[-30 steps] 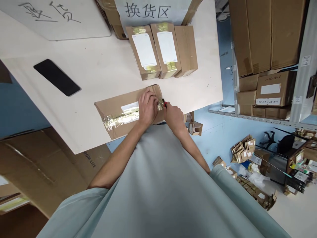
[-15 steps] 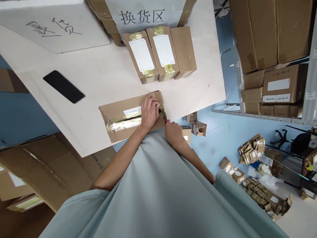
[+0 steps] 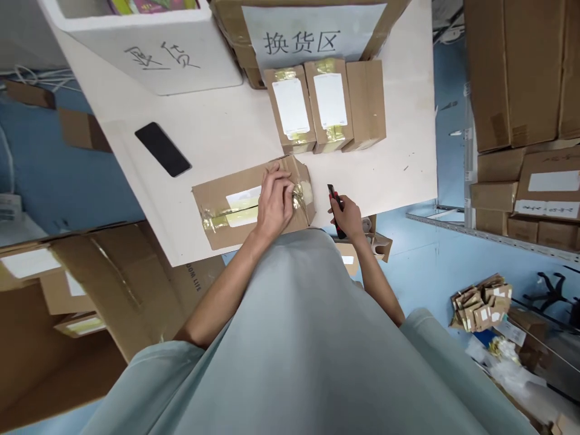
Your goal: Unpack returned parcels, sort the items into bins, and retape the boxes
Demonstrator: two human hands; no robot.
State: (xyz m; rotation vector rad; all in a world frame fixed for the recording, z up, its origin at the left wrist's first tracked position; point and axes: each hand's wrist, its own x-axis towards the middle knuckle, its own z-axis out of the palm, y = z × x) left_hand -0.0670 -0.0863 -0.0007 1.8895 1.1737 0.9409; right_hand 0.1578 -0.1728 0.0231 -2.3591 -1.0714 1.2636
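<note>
A long cardboard box (image 3: 217,193) lies near the table's front edge, with a white label and shiny tape along its slit top seam. My left hand (image 3: 274,205) is on its right half, fingers bent and close together, gripping the top by the seam. Some fingertips are hidden. Loose tape (image 3: 299,196) shows at the box's right end. Just right of the box, apart from it, my right hand (image 3: 348,217) is closed around a black and red box cutter (image 3: 335,202). Its tip points away from me.
Three smaller cartons (image 3: 333,109) stand beyond the box, before a large carton with a paper sign (image 3: 317,36). A white bin (image 3: 190,60) and a black phone (image 3: 163,149) are at the left. A shelf with cartons (image 3: 525,181) stands to the right.
My right hand has drawn the box cutter away from the box's right end, out to the right. My left hand stays on the box. The view has shifted left.
</note>
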